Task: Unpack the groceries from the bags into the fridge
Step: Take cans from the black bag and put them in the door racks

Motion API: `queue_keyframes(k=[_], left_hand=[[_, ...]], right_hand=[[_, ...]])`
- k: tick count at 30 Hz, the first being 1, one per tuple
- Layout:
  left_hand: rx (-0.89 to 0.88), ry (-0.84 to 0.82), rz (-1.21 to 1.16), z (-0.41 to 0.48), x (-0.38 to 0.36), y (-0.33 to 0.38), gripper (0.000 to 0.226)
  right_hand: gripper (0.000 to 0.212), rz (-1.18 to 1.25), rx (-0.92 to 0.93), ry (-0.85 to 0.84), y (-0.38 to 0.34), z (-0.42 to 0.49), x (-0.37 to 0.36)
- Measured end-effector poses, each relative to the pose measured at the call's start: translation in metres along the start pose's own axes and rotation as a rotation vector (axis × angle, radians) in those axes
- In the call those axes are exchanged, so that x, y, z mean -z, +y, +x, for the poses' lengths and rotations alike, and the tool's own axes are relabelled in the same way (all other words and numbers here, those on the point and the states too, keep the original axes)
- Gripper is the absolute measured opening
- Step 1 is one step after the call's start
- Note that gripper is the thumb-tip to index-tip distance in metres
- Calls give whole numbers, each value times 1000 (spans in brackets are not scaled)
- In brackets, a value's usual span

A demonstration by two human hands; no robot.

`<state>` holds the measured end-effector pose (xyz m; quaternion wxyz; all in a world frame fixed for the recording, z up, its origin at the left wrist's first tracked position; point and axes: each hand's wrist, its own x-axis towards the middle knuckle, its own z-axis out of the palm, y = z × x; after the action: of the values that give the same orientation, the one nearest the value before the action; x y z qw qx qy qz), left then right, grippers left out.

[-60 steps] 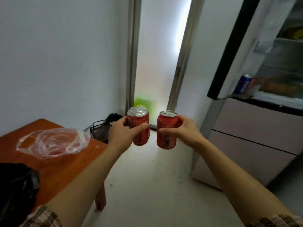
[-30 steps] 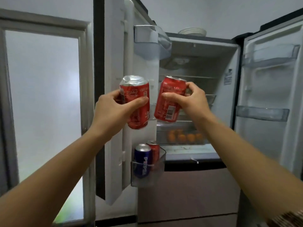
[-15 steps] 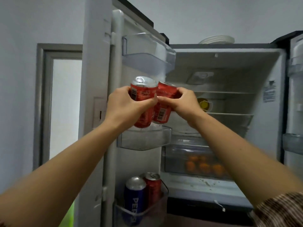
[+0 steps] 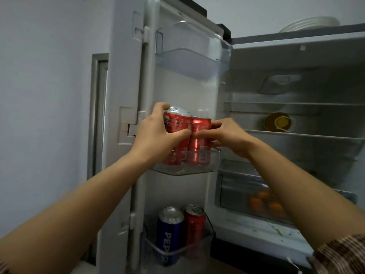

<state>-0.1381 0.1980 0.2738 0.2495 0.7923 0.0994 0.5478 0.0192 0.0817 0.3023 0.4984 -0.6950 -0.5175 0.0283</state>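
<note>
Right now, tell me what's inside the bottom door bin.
The bottom door bin holds a blue Pepsi can and a red can, both upright. Anything behind them is hidden.

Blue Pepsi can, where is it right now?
In the head view, the blue Pepsi can stands in the bottom bin of the open left fridge door, beside a red can on its right.

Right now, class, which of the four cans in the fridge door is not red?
The blue can, standing in the bottom door shelf beside a red can. The two held cans are red as well.
</note>
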Motion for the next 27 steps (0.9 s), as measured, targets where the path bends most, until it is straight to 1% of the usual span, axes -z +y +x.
queue_keyframes(k=[3,6,10,12,14,16,18,20,22,25,27], left_hand=[[29,-3,84,-1,0,1,71],[32,20,119,-4,-1,3,67],[-13,20,149,-10,-1,6,50],[-34,27,161,-13,0,6,45],[-48,36,162,-15,0,6,48],[-57,48,168,-18,0,7,50],[-80,72,173,-20,0,7,50],[-96,102,178,-21,1,8,53],[-99,123,178,-21,4,7,55],[-98,154,165,-24,16,2,61],[-98,184,163,-28,30,-5,55]], right_hand=[[31,-7,-5,-67,-2,1,6],[36,-12,12,-84,2,-1,8],[39,18,41,-78,11,-8,7],[45,49,60,-41,13,-12,7],[55,46,79,25,11,-15,6],[65,0,106,117,10,-17,3],[72,-95,156,223,8,-17,0],[71,-192,230,317,5,-18,-4],[63,-256,317,386,0,-21,-10],[48,-288,425,425,-9,-25,-24],[39,-277,484,439,-16,-32,-38]])
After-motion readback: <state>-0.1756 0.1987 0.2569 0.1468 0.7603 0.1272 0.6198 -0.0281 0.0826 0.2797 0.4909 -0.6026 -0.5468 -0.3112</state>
